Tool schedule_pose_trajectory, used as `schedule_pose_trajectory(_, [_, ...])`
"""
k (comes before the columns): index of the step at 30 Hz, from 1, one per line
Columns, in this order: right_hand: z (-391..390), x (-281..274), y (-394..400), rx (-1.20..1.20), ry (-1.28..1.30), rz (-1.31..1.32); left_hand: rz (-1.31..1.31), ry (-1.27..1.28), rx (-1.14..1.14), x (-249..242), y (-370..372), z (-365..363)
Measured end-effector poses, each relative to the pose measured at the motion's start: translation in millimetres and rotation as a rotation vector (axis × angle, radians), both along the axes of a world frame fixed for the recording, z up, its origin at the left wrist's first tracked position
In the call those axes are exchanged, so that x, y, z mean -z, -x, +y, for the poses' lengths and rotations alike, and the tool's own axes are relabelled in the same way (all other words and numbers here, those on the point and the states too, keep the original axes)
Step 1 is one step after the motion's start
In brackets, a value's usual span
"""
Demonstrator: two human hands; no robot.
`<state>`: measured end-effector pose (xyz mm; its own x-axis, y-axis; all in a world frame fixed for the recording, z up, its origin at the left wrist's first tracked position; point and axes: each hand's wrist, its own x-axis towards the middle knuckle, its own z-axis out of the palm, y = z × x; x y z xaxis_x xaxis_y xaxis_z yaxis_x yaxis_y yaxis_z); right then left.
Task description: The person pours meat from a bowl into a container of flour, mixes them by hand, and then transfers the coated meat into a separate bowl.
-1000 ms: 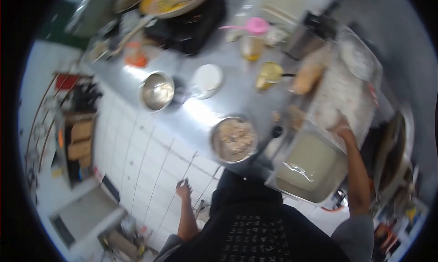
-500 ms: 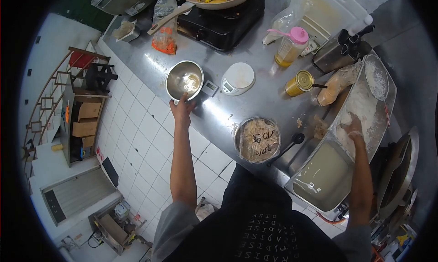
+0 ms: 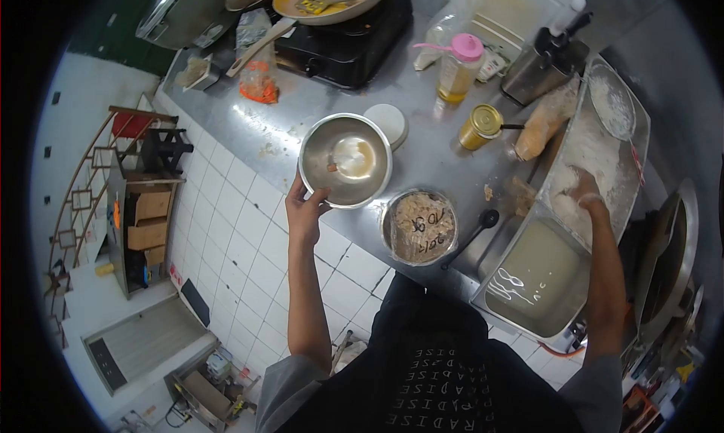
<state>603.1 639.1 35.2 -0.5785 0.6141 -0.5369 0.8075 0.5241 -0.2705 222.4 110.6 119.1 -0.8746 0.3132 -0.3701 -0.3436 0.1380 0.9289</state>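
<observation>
My left hand (image 3: pixel 305 210) grips a stainless steel bowl (image 3: pixel 320 142) by its near rim, thumb over the edge, with the bowl raised and tilted toward me. Inside, the bowl looks bare apart from reflections and a small brown spot that I cannot make out. It partly covers the round white kitchen scale (image 3: pixel 388 124). On the right, my right hand (image 3: pixel 587 188) is dug into white flour (image 3: pixel 603 154) in a long metal tray (image 3: pixel 567 135). Flour hides those fingertips. A round sieve (image 3: pixel 612 105) dusted with flour rests at the tray's far end.
A metal tub (image 3: pixel 480 303) of pale liquid adjoins the flour tray. Near the counter edge stands a plastic-covered bowl (image 3: pixel 422 229) with writing, beside a black spoon (image 3: pixel 488 219). Behind are a gold tin (image 3: pixel 480 127), a pink-lidded bottle (image 3: pixel 458 71) and a pan (image 3: pixel 332 12) on a black stove (image 3: pixel 369 48).
My left hand has lifted the bowl off the counter and brought it right and toward me, in front of the scale. My right hand stays in the flour. The view has shifted slightly.
</observation>
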Motion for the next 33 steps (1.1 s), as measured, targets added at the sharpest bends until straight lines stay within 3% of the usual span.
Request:
schedule_pose_trajectory(2, [20, -24, -8, 0.075, 0.244, -0.08, -0.003, -0.028, 0.071, -1, -6, 18])
schedule_pose_trajectory(5, [8, -66, -2, 0.107, 0.298, -0.058, 0.037, -0.019, 0.162, 12, -12, 40])
schedule_pose_trajectory(8, [-7, -22, -8, 0.034, -0.136, 0.109, 0.106, 0.035, 0.198, 23, -22, 54])
schedule_pose_trajectory(11, [-30, 10, 9, -0.036, -0.295, 0.0, 0.1, 0.044, 0.209, 21, -34, 65])
schedule_pose_trajectory(13, [5, 34, -13, -0.084, -0.191, 0.12, 0.139, 0.053, 0.251, 19, -40, 62])
schedule_pose_trajectory(15, [9, -8, -7, -0.008, 0.067, 0.061, 0.154, 0.069, 0.242, 2, -50, 65])
schedule_pose_trajectory(18, [27, -13, -47, 0.34, 0.143, 0.357, 0.14, 0.074, 0.259, -22, -63, 62])
schedule_pose_trajectory(21, [18, -64, -24, 0.198, 0.252, 0.379, 0.118, 0.112, 0.233, -39, -78, 62])
schedule_pose_trajectory(23, [14, -41, -5, -0.074, 0.1, 0.358, 0.106, 0.087, 0.223, -50, -91, 70])
schedule_pose_trajectory(25, [-15, -21, 27, -0.155, -0.192, 0.08, 0.101, 0.072, 0.242, -52, -100, 79])
schedule_pose_trajectory(28, [-46, -22, 43, -0.069, -0.361, 0.087, 0.088, 0.048, 0.296, -60, -114, 94])
schedule_pose_trajectory(31, [4, -10, 16, 0.04, 0.097, 0.326, 0.121, 0.067, 0.325, -65, -125, 104])
schedule_pose_trajectory(33, [6, -42, -2, 0.121, 0.05, 0.396, 0.138, 0.052, 0.32, -63, -132, 110])
